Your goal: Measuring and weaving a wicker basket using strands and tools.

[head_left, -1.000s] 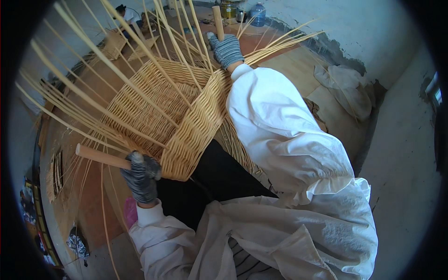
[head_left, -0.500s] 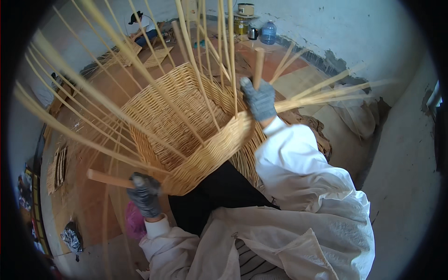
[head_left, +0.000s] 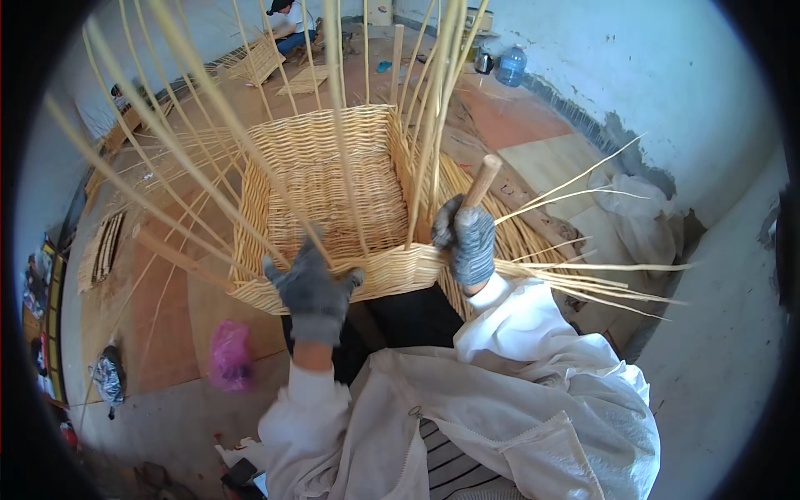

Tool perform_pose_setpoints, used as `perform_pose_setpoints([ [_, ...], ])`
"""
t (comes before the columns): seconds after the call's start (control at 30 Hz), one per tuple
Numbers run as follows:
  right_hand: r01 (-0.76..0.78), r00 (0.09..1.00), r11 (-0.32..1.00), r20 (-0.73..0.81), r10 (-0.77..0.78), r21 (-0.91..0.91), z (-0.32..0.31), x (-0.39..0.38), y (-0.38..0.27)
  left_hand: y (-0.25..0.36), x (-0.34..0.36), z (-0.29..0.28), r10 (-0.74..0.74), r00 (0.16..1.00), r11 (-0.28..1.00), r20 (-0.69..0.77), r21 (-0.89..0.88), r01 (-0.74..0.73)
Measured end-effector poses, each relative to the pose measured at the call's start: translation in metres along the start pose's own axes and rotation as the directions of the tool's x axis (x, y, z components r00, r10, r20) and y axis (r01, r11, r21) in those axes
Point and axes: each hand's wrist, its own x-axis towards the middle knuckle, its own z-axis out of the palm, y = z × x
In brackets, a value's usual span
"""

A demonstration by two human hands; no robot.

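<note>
A partly woven wicker basket point(head_left: 333, 179) leans against me, its inside facing up, with long upright wicker rods point(head_left: 337, 92) standing from its walls. My right hand point(head_left: 468, 242), in a grey glove, is wrapped round a thick wooden corner stick point(head_left: 485, 177) at the basket's near right corner. My left hand point(head_left: 315, 283), also gloved, lies over the near woven wall with its fingers spread, slightly blurred; its fingertips reach just past the rim. Another wooden stick point(head_left: 179, 258) pokes out from the near left corner.
Loose wicker rods point(head_left: 583, 279) stick out to the right beside a bundle. A pink plastic bag point(head_left: 229, 357) lies on the floor at left. Further off are a blue water bottle point(head_left: 511, 65), a kettle point(head_left: 484, 61), woven panels point(head_left: 257, 62) and a seated person point(head_left: 292, 25).
My left hand has let go of the left wooden stick and moved right onto the near wall. The basket has turned and levelled. My right hand still grips its stick, slightly lower in view.
</note>
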Motion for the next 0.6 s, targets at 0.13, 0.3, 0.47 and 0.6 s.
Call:
perform_pose_setpoints([
  [0.13, -0.077, 0.994, 0.996, 0.078, 0.080, -0.045, 0.005, 0.019, -0.005, -0.026, -0.004, 0.036, -0.018, 0.995, 0.996, 0.098, -0.084, 0.027],
  [0.3, -0.162, 0.967, 0.985, 0.209, 0.147, 0.055, -0.008, 0.024, 0.000, -0.020, -0.004, 0.032, 0.040, 0.999, 0.999, -0.002, -0.030, -0.040],
  [0.47, 0.435, 0.898, 0.580, 0.290, -0.330, -0.688, -0.008, -0.019, -0.036, -0.023, -0.022, 0.024, -0.063, 0.989, 0.996, 0.137, -0.048, 0.070],
  [0.6, 0.326, 0.749, 0.945, 0.602, -0.277, 0.029, -0.092, -0.070, -0.015, -0.022, -0.024, 0.015, -0.100, 0.983, 0.970, 0.155, -0.204, 0.131],
])
